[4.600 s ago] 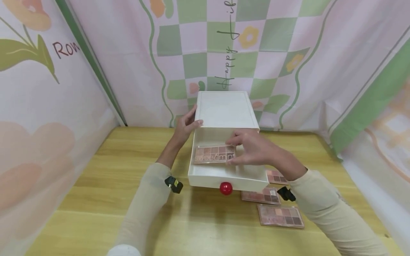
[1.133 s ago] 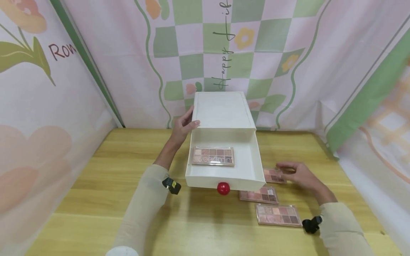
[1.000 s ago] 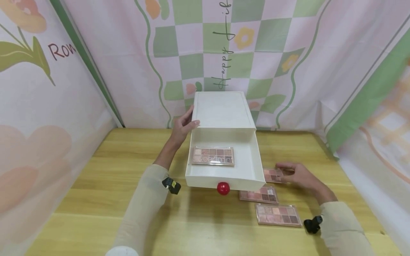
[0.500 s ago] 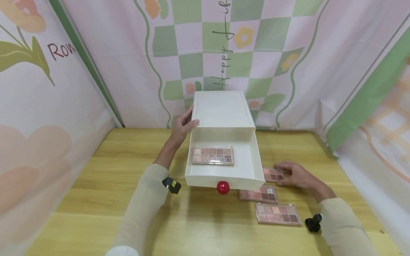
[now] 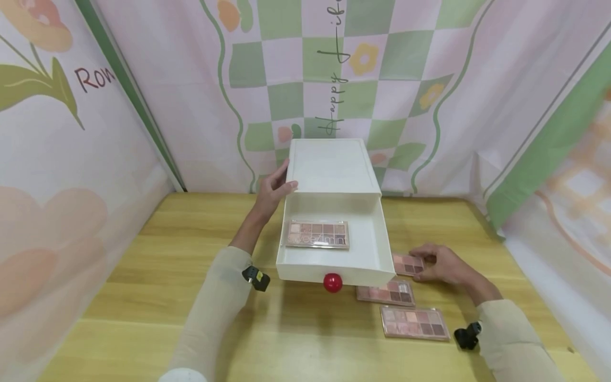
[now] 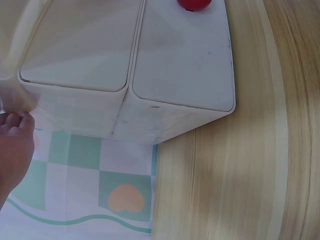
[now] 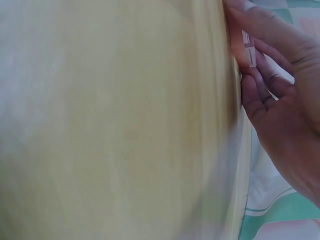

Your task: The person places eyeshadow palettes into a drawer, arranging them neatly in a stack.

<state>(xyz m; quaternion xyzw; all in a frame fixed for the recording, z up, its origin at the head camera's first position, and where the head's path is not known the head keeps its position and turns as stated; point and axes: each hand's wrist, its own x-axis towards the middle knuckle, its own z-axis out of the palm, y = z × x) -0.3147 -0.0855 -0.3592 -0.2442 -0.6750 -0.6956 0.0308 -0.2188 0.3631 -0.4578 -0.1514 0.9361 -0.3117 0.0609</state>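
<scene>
A white drawer cabinet stands at the back of the table with its top drawer pulled out. An eyeshadow palette with a clear lid lies in that drawer, on its left side. My left hand holds the cabinet's left side near the top, thumb over the front corner. Right of the drawer, my right hand pinches the right end of another eyeshadow palette on the table; its left part is hidden by the drawer. In the right wrist view, the palette's clear edge shows between the fingers.
Two more eyeshadow palettes lie on the wooden table: one partly under the drawer front, one nearer me. A red knob sticks out from the drawer. Below it, the left wrist view shows lower drawers, one with a red knob. Printed curtains hang around.
My right hand has left the palette in the drawer, moved right and down to the table, and taken the far palette by its end. My left hand stays on the cabinet.
</scene>
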